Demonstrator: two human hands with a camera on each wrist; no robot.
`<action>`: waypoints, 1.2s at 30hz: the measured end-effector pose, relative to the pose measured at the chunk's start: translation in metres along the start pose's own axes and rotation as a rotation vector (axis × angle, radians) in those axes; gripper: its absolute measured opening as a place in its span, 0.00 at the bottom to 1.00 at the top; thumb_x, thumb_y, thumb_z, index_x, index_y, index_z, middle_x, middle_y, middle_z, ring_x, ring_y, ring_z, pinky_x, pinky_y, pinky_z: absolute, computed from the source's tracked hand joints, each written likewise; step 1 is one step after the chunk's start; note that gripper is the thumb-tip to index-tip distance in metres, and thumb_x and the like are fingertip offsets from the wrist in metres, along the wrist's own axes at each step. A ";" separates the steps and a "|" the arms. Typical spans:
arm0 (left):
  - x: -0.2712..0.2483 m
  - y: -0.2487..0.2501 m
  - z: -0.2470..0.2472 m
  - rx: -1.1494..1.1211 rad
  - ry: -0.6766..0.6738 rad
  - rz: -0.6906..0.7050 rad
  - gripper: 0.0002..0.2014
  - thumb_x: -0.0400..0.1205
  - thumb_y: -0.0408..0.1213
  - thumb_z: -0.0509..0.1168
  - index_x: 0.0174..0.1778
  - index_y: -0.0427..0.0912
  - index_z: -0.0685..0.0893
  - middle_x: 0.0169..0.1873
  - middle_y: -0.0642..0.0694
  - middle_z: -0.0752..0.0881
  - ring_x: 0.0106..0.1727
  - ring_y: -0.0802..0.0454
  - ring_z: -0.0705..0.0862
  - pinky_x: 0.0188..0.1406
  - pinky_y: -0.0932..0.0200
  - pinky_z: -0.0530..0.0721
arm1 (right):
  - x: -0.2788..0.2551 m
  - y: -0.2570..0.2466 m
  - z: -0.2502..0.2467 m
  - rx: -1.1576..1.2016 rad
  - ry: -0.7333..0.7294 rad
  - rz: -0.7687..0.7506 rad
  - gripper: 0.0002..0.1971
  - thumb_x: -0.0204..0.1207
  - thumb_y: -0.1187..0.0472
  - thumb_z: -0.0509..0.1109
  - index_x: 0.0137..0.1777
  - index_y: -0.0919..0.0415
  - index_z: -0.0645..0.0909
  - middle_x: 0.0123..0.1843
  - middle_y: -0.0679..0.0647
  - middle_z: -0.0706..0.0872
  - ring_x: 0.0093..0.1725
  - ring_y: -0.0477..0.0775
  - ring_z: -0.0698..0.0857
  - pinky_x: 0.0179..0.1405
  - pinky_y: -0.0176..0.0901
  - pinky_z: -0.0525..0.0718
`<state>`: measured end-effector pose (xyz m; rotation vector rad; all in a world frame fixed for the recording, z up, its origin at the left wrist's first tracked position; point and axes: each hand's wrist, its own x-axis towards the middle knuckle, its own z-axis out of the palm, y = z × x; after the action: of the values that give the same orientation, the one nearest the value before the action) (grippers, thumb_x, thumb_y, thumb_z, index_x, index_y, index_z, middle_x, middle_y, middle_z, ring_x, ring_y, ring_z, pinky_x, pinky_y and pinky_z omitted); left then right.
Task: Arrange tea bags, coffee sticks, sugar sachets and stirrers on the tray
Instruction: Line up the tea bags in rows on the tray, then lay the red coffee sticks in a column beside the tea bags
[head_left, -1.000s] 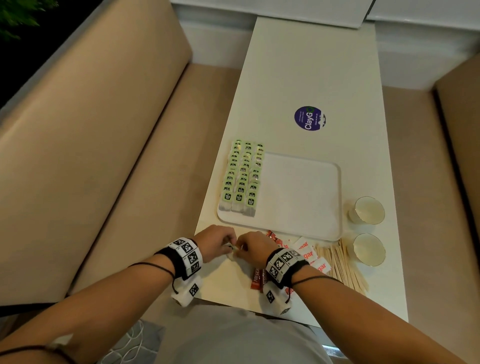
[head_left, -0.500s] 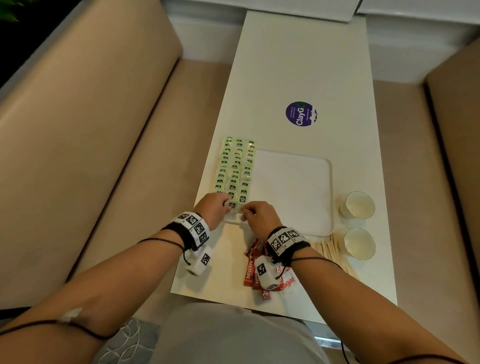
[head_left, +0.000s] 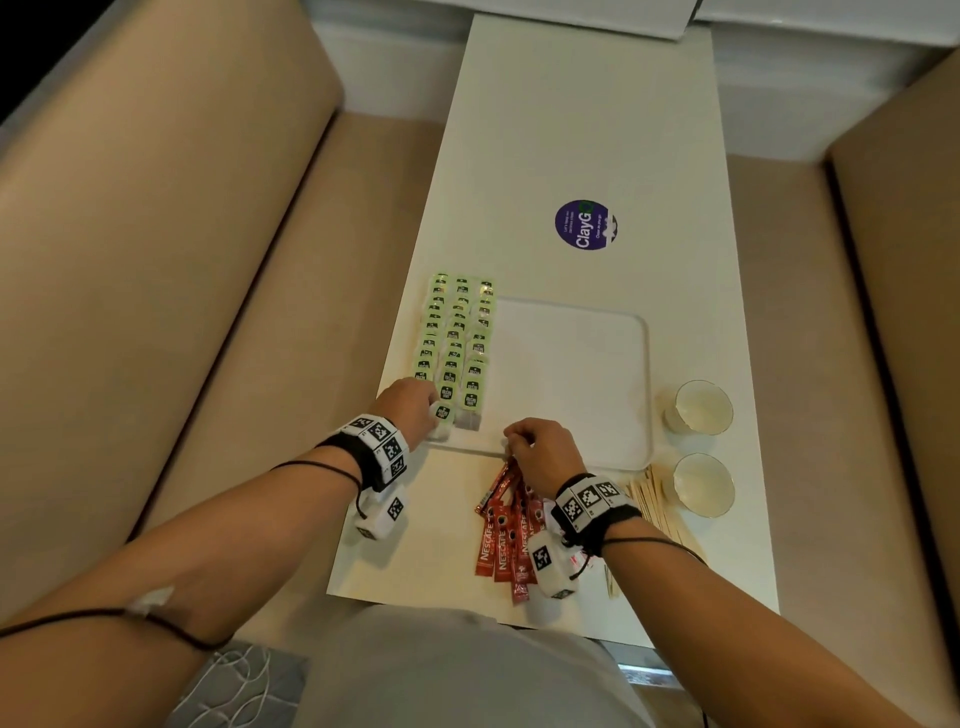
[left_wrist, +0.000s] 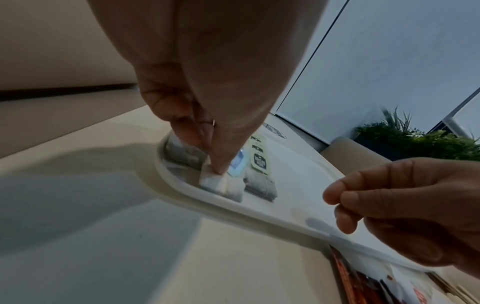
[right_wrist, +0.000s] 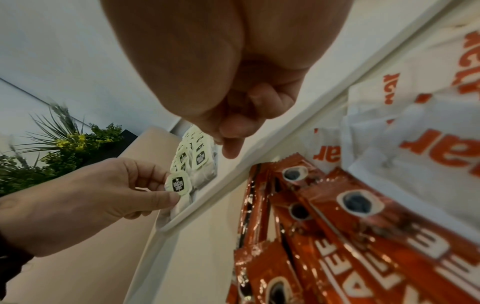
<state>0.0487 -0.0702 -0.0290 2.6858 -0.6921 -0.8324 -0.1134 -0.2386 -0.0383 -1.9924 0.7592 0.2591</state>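
A white tray (head_left: 571, 374) lies on the table, its left side filled with three columns of green-tagged tea bags (head_left: 457, 338). My left hand (head_left: 434, 408) pinches the tag of one tea bag (right_wrist: 178, 183) between thumb and fingers and sets it down in the tray's near-left corner. The bag's pouch (left_wrist: 221, 183) touches the tray floor there. My right hand (head_left: 511, 441) hovers over the tray's near rim (left_wrist: 233, 207) with fingers curled and nothing in them. Red coffee sticks (head_left: 501, 535) lie just under that hand. Sugar sachets (right_wrist: 415, 102) and wooden stirrers (head_left: 654, 506) lie to their right.
Two paper cups (head_left: 698, 408) (head_left: 704, 483) stand right of the tray, close to the table's right edge. A purple round sticker (head_left: 585, 224) marks the bare table beyond the tray. Beige benches (head_left: 182, 260) run along both sides. The tray's right part is bare.
Both hands carried a tea bag from the table's near edge forward to the tray's near-left corner. The right hand has let go and drawn back to the right.
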 end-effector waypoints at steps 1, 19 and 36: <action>0.001 0.000 0.001 -0.009 0.010 0.000 0.05 0.79 0.33 0.73 0.49 0.45 0.85 0.44 0.48 0.85 0.44 0.47 0.85 0.44 0.56 0.82 | -0.001 0.001 0.000 0.009 -0.004 0.002 0.10 0.86 0.60 0.65 0.59 0.56 0.88 0.41 0.47 0.92 0.38 0.48 0.92 0.30 0.27 0.84; -0.032 0.027 0.016 -0.087 -0.164 0.188 0.12 0.78 0.47 0.75 0.50 0.49 0.80 0.42 0.52 0.85 0.41 0.54 0.83 0.40 0.59 0.80 | -0.025 0.018 -0.045 -0.373 -0.088 0.047 0.11 0.84 0.49 0.68 0.50 0.55 0.89 0.44 0.48 0.89 0.42 0.47 0.87 0.42 0.42 0.84; -0.047 0.064 0.065 0.193 -0.263 0.242 0.20 0.76 0.43 0.72 0.20 0.42 0.76 0.16 0.46 0.73 0.21 0.48 0.74 0.26 0.57 0.76 | -0.051 0.023 -0.024 -0.599 -0.325 0.114 0.22 0.75 0.39 0.76 0.35 0.58 0.82 0.35 0.52 0.89 0.35 0.52 0.88 0.44 0.49 0.91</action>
<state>-0.0470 -0.1071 -0.0360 2.6046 -1.1870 -1.1132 -0.1706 -0.2462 -0.0181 -2.3735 0.6272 0.9448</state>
